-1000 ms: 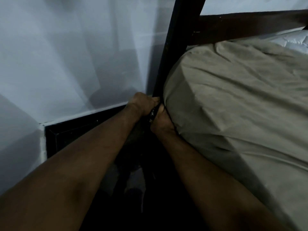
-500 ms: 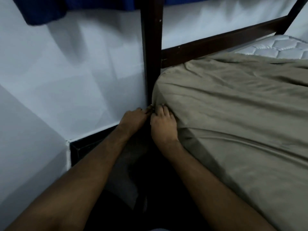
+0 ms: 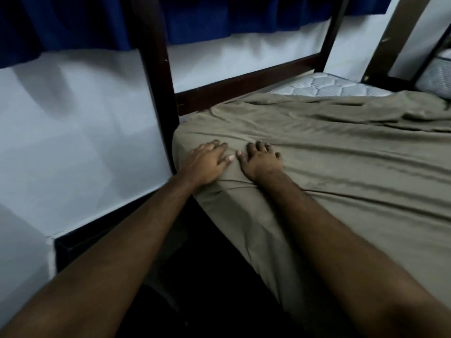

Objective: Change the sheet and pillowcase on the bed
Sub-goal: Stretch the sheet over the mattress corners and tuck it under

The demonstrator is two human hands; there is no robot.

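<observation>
**Corner fitted, hands smoothing**

Left hand (image 3: 207,163) and right hand (image 3: 261,158) lie flat, fingers spread, holding nothing — likely pressing the olive fitted sheet (image 3: 329,154) smooth at the corner beside the dark bedpost (image 3: 156,76). Half a second earlier both worked lower, at the corner's side. Bare quilted mattress (image 3: 327,87) shows beyond.

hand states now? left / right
Left hand: open, fingers flat, pressing the olive sheet at the mattress corner.
Right hand: open, fingers spread, resting on the sheet, holding nothing.
</observation>
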